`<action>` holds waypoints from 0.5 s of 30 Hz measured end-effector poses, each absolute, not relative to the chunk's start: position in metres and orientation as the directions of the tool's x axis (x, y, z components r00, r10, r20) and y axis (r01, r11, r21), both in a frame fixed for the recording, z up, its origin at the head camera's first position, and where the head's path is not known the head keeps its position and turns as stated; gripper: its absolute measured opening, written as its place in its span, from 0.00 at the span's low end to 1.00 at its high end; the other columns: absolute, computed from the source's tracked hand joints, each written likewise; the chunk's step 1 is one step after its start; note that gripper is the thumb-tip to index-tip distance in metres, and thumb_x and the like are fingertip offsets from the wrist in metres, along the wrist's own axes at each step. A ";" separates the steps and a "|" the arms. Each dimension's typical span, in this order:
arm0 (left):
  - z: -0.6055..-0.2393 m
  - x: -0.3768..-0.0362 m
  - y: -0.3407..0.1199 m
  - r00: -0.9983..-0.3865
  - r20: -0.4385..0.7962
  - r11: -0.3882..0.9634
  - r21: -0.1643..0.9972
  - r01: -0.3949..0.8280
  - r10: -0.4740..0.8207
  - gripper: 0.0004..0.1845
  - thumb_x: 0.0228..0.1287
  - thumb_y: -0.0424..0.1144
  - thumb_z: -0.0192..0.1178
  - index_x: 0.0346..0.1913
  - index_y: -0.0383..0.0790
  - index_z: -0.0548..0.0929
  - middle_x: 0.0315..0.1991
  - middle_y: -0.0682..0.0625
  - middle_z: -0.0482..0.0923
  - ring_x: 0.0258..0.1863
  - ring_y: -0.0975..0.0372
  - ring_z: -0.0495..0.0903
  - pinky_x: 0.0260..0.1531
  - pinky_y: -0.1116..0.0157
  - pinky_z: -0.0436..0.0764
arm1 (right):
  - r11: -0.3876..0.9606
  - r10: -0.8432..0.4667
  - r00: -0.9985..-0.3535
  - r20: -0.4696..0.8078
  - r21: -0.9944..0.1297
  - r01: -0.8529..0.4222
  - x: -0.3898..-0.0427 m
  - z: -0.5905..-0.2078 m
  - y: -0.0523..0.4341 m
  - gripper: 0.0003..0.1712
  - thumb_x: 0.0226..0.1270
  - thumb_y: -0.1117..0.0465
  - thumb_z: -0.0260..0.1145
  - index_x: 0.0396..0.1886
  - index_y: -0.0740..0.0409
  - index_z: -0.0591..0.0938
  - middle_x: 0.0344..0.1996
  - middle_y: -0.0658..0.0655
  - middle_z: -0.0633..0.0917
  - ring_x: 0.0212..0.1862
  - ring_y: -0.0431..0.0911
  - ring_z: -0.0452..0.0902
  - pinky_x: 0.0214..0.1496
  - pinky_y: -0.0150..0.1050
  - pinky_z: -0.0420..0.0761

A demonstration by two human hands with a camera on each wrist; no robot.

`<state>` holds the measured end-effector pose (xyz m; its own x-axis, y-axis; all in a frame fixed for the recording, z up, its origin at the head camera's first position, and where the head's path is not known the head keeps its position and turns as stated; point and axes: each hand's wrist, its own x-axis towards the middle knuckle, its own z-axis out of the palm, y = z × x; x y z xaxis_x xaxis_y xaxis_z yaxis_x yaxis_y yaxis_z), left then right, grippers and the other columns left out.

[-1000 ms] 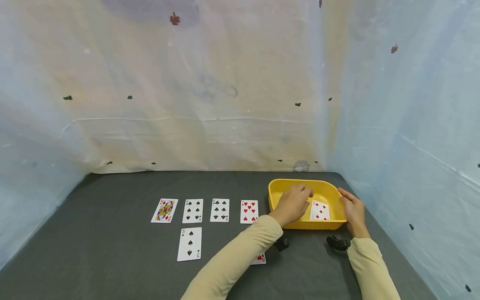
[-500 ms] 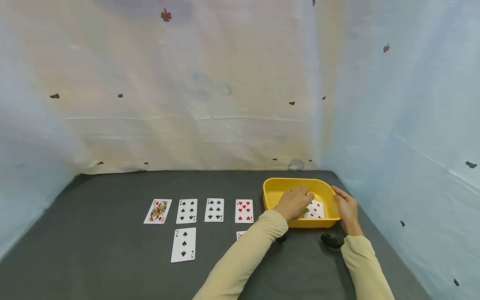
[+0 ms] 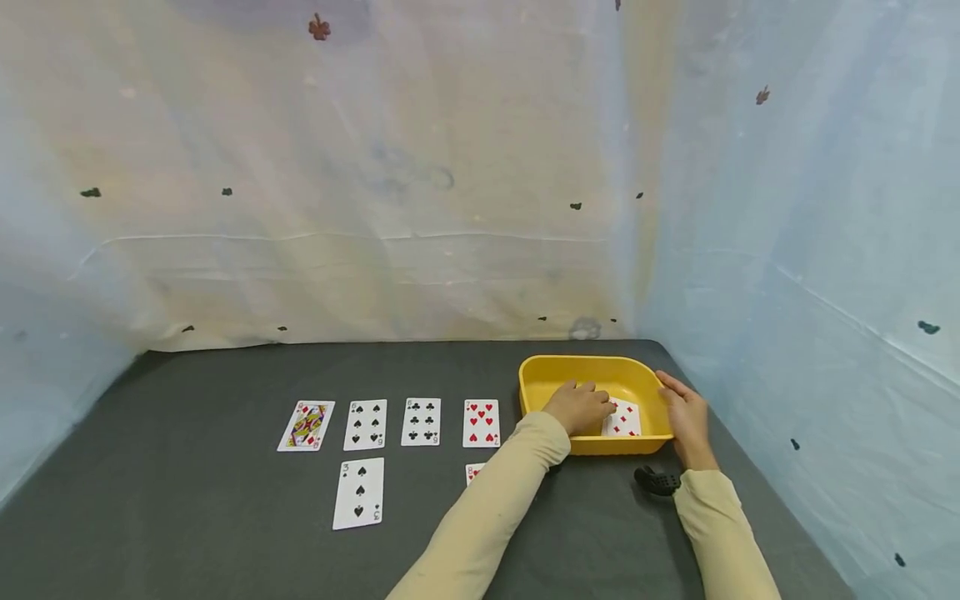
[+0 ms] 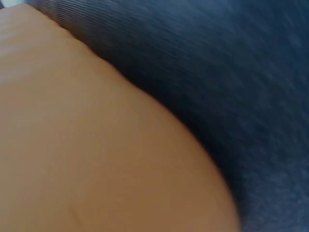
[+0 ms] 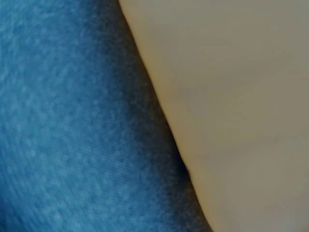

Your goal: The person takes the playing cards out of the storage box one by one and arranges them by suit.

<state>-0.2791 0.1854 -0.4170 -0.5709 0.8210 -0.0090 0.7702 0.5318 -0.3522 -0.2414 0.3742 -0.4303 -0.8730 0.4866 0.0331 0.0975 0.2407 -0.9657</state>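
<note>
— What is being handled at the yellow tray?

— A red-pipped card is lying face up on the tray's floor, toward its right side. The left hand is being reached over the near wall, its fingers bent down onto the card's left edge; whether the card is actually being pinched cannot be told. The right hand is being rested against the tray's outer right wall, fingers fairly straight, nothing being gripped.

— And the wrist views?

— Only blurred tray wall and dark table are being shown there.

— How is this step judged to be done well?

— The tray is best being kept steadied by the right hand while one edge of the card is being lifted with the fingertips, since a flat card on smooth plastic is likely being slid rather than raised. The laid-out cards, the seven of hearts nearest, are being left clear of the sleeve.
</note>
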 end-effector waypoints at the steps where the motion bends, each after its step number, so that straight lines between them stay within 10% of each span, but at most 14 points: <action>1: -0.418 -0.279 0.185 -0.578 -0.020 0.532 -0.366 0.763 0.816 0.22 0.76 0.41 0.48 0.67 0.68 0.70 0.63 0.68 0.68 0.58 0.67 0.68 0.58 0.63 0.68 | 0.247 0.485 -0.874 0.037 -0.964 0.097 -0.241 -0.431 0.374 0.24 0.77 0.61 0.49 0.69 0.61 0.70 0.68 0.63 0.67 0.64 0.57 0.67 0.60 0.45 0.72; 15: -0.418 -0.278 0.185 -0.547 -0.065 0.505 -0.310 0.806 0.834 0.18 0.75 0.49 0.49 0.62 0.75 0.73 0.61 0.75 0.69 0.55 0.69 0.70 0.58 0.63 0.66 | 0.215 0.488 -0.873 0.004 -0.970 0.116 -0.241 -0.427 0.372 0.24 0.78 0.61 0.48 0.70 0.59 0.69 0.69 0.61 0.67 0.64 0.55 0.67 0.62 0.46 0.70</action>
